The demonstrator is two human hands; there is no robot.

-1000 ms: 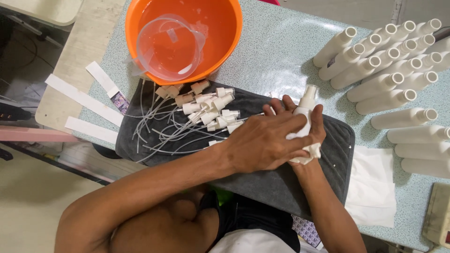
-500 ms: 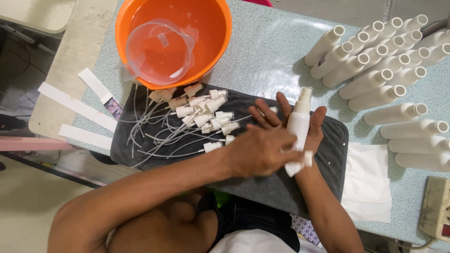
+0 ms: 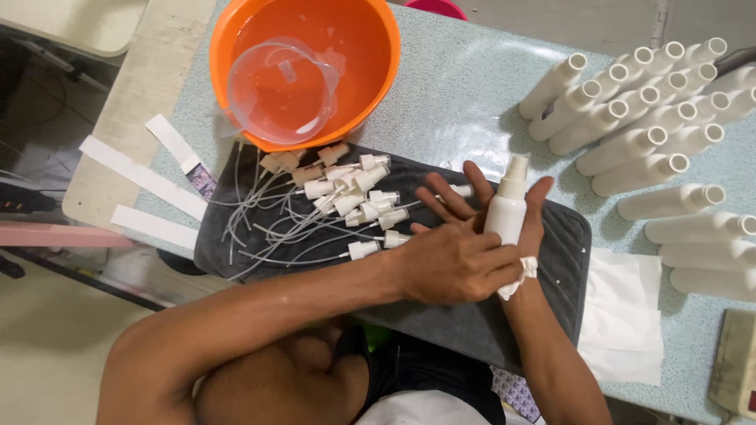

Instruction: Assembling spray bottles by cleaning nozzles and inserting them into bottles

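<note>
i've got the white spray bottle (image 3: 505,211) lying across my right hand (image 3: 504,212), palm up and fingers spread flat as a cradle. my left hand (image 3: 453,264) crosses over it, fingers closed around the bottle's lower end with a scrap of white cloth (image 3: 516,277), probably for wiping. all this sits over the dark grey mat (image 3: 551,260) on the worktop (image 3: 465,102). loose spray pump heads (image 3: 354,197) with tubes are heaped on the mat, beside the orange basin (image 3: 370,71); uncapped white bottles (image 3: 654,142) lie in rows at right.

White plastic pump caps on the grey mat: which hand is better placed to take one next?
Probably left: left hand lies beside the white plastic pump caps; right hand cradles the white spray bottle.
</note>
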